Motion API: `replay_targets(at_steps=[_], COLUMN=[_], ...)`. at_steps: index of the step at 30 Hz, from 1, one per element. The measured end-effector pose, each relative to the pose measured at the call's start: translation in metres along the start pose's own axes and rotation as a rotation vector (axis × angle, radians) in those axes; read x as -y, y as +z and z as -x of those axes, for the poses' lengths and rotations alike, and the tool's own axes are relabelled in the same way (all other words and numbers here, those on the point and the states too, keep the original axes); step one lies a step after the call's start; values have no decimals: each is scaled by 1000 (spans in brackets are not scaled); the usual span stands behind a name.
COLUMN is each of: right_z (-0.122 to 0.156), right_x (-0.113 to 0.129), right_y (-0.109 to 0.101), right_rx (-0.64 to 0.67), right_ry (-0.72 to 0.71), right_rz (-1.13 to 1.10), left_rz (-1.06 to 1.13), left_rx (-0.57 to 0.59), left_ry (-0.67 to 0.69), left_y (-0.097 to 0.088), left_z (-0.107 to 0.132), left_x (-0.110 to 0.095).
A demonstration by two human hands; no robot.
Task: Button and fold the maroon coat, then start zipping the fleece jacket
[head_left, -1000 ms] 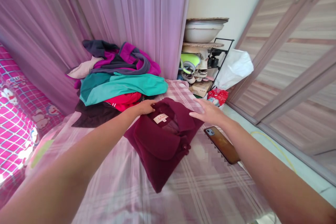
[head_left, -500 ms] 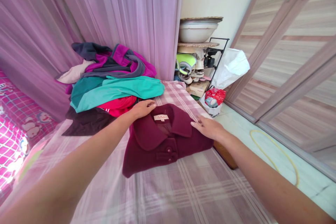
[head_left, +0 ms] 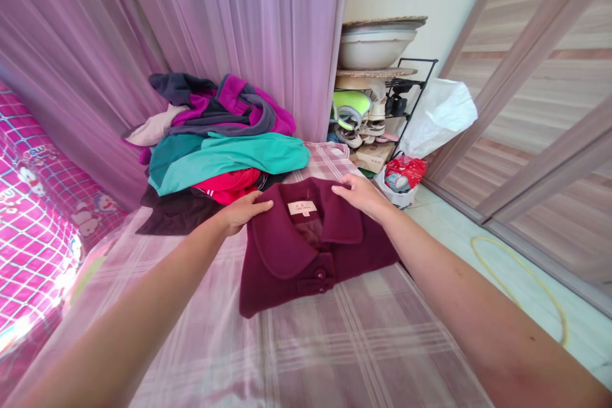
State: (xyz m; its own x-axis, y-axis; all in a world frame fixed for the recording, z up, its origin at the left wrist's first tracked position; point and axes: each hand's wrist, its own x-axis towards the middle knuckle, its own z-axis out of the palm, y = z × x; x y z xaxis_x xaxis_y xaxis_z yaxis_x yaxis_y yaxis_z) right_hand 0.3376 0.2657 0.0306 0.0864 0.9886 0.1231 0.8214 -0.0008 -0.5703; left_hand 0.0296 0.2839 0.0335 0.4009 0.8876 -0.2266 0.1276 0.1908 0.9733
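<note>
Head view | left hand (head_left: 243,211) flat, released, on coat (head_left: 306,252) collar | right hand (head_left: 359,195) pinching shoulder | advice: press evenly, align edges square

Nothing is reading clearly here. A small white label (head_left: 301,207) is sitting inside the collar of the maroon coat (head_left: 306,255), toward the far edge of the bed (head_left: 344,344), and is showing reddish print too small to make out. Lettering on the pink cartoon bedding (head_left: 33,204) at the left edge is blurring out.
</note>
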Motion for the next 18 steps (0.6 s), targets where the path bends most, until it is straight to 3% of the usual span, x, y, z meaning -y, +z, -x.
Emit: replay_targets(at_steps=[2, 4, 8, 12, 15, 18], right_z=[-4, -5, 0, 4, 3, 2], right_x=[6, 9, 2, -8, -12, -14], right_y=[2, 13, 50, 59, 54, 52], right_rx=[-125, -194, -90, -58, -51, -45], right_ry=[-33, -61, 15, 49, 51, 64], right_rz=[51, 150, 338, 366, 386, 422], left_rz=[23, -99, -413, -239, -190, -208], left_rx=[-104, -264, -497, -470, -446, -373], left_ry=[64, 87, -10, -13, -3, -20], left_y=[0, 2, 8, -1, -11, -9], left_z=[-1, -7, -16, 9, 55, 103], left_x=[0, 5, 23, 34, 48, 74])
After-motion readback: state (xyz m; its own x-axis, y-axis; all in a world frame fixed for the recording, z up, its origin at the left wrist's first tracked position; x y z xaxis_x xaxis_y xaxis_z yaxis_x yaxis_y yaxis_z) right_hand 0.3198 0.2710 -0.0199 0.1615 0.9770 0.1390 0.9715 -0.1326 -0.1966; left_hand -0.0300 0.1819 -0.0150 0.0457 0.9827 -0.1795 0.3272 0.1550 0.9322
